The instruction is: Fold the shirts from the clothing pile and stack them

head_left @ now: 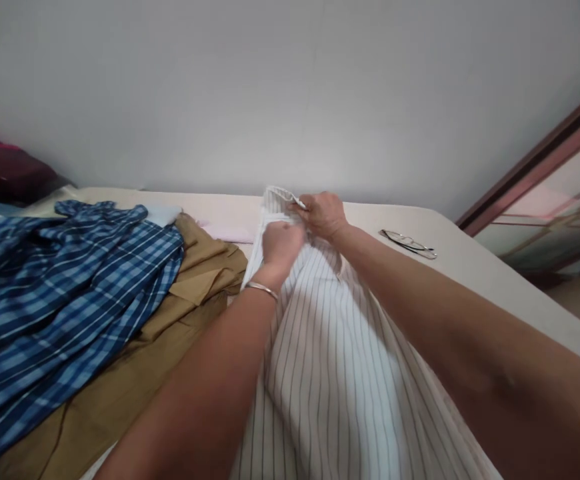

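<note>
A white shirt (335,347) with thin dark stripes lies lengthwise in front of me, its upper end near the wall. My right hand (325,212) is closed, pinching the edge of the cloth at that upper end, by what looks like the collar. Just left of it and slightly nearer, my left hand (283,241) makes a fist on the same shirt, with a thin bangle at the wrist. Its fingertips are blurred and turned away, so the exact part of cloth they hold is hidden.
A blue plaid shirt (95,287) lies on brown clothing (195,280) to the left. Folded pale pink cloth (227,231) is behind. Eyeglasses (407,244) rest on the white table (470,267) at right. A grey wall (290,100) bounds the far side; a dark red bag-like object (10,170) stands far left.
</note>
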The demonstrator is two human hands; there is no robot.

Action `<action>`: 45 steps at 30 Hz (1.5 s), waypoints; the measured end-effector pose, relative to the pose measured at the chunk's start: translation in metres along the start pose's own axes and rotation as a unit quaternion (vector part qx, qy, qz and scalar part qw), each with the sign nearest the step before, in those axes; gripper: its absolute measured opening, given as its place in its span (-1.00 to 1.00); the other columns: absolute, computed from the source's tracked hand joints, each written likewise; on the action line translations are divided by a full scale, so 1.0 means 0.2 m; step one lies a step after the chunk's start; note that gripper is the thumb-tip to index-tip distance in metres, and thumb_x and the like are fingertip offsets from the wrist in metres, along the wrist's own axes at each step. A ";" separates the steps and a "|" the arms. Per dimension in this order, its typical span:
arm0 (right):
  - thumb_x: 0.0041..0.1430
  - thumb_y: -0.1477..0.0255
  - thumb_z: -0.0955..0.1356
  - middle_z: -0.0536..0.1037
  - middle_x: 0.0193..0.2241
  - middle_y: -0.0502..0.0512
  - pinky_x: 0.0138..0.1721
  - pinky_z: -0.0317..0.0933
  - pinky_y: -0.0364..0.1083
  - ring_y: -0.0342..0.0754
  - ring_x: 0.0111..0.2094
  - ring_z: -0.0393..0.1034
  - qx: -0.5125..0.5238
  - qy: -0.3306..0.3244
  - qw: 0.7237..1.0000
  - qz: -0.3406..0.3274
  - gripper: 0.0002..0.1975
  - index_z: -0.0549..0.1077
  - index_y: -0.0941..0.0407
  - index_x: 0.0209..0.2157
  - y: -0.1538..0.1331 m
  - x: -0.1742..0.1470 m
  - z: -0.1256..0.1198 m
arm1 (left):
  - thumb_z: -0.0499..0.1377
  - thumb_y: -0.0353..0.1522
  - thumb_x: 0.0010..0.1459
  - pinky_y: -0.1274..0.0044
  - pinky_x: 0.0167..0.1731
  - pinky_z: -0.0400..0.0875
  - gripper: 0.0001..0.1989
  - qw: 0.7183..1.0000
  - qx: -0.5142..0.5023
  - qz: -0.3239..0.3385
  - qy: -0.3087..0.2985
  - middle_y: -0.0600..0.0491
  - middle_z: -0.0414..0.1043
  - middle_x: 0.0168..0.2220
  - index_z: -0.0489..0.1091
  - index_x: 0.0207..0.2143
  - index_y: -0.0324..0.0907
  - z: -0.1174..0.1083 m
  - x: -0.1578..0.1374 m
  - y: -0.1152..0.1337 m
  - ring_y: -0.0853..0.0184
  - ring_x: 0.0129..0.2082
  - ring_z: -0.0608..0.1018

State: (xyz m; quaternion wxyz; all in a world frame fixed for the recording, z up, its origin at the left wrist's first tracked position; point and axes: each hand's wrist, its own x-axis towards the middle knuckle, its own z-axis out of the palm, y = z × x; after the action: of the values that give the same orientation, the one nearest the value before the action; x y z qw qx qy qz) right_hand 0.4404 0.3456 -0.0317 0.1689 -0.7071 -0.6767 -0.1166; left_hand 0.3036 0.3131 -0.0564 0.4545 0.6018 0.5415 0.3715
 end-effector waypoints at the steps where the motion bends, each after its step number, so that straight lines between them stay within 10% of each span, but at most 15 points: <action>1: 0.40 0.07 0.22 0.61 -0.27 0.25 -0.15 0.11 -0.01 0.12 -0.18 0.41 -0.012 0.015 1.000 -0.016 -0.54 0.59 0.11 -0.22 -0.02 -0.06 -0.05 | 0.07 -0.26 0.21 0.29 -0.17 0.51 -0.79 0.992 -0.096 -0.077 -0.013 -0.14 0.57 -0.35 0.42 -0.36 -0.17 -0.05 0.02 0.02 0.08 -0.21 0.64; 4: 0.45 0.25 0.18 0.59 -0.34 0.27 -0.14 0.09 0.06 0.10 -0.30 0.38 -0.024 0.051 0.994 -0.088 -0.60 0.58 0.13 -0.24 -0.08 -0.33 -0.19 | 0.03 -0.17 0.22 0.32 -0.33 0.55 -0.69 0.935 -0.265 -0.213 -0.097 -0.20 0.56 -0.43 0.38 -0.40 -0.19 -0.23 0.05 0.02 0.05 -0.33 0.66; 9: 0.42 0.36 0.24 0.51 -0.45 0.18 -0.27 0.11 0.07 0.03 -0.46 0.28 0.017 0.009 0.982 -0.190 -0.71 0.56 0.08 -0.29 -0.24 -0.96 -0.28 | 0.00 0.17 0.23 0.34 -0.37 0.58 -0.36 0.905 -0.331 -0.234 -0.130 -0.16 0.56 -0.44 0.44 -0.24 -0.24 -0.40 -0.06 -0.08 0.06 -0.36 0.66; 14: 0.19 -0.08 0.39 0.53 -0.46 0.16 -0.39 0.19 0.06 0.07 -0.45 0.35 0.136 -0.042 0.984 -0.109 -0.58 0.53 0.00 -0.36 -0.26 -1.34 -0.45 | 0.37 -0.35 0.06 0.41 -0.40 0.58 -0.74 0.924 -0.267 -0.228 -0.152 -0.04 0.56 -0.42 0.43 -0.22 -0.24 -0.44 -0.18 -0.15 0.16 -0.40 0.65; 19: 0.30 -0.10 0.20 0.50 -0.55 0.11 -0.52 0.15 0.00 0.00 -0.58 0.33 0.198 -0.048 0.953 0.224 -0.50 0.40 -0.04 -0.48 0.10 -1.23 -0.49 | 0.38 -0.57 -0.07 0.42 -0.38 0.60 -0.61 0.935 -0.254 -0.214 -0.120 0.00 0.56 -0.35 0.39 -0.18 -0.20 -0.48 -0.19 -0.19 0.23 -0.40 0.64; 24: 0.12 -0.08 0.38 0.56 -0.49 0.19 -0.50 0.24 0.03 0.06 -0.51 0.40 0.329 -0.080 0.863 0.375 -0.55 0.42 0.03 -0.46 0.36 -1.03 -0.33 | 0.28 -0.57 0.03 0.36 -0.32 0.64 -0.76 0.928 -0.256 -0.213 -0.165 -0.10 0.60 -0.32 0.44 -0.21 -0.25 -0.49 -0.19 -0.16 0.19 -0.38 0.67; 37: -0.09 0.29 0.48 0.55 -0.43 0.10 -0.34 0.30 -0.04 -0.02 -0.39 0.41 0.405 0.120 0.837 0.349 -0.68 0.49 0.14 -0.27 0.49 -0.83 -0.11 | 0.29 -0.51 0.08 0.44 -0.28 0.62 -0.72 0.935 -0.244 -0.143 -0.213 -0.15 0.65 -0.25 0.55 -0.10 -0.30 -0.50 -0.20 -0.16 0.13 -0.22 0.68; 45: -0.06 0.12 0.58 0.55 -0.29 0.20 -0.36 0.44 0.03 0.08 -0.31 0.48 0.493 -0.082 0.808 0.311 -0.28 0.46 0.14 0.10 0.52 -0.90 -0.20 | 0.25 -0.57 0.10 0.34 -0.04 0.59 -0.70 0.940 -0.226 -0.132 -0.220 -0.10 0.65 -0.22 0.54 -0.09 -0.31 -0.49 -0.17 -0.18 0.13 -0.09 0.66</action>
State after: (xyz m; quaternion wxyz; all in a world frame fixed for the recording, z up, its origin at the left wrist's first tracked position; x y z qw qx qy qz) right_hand 0.5352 0.1618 -0.0752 0.4659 -0.7087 -0.3981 0.3496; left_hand 0.1959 0.2936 -0.0595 0.7312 0.4731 0.4043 0.2794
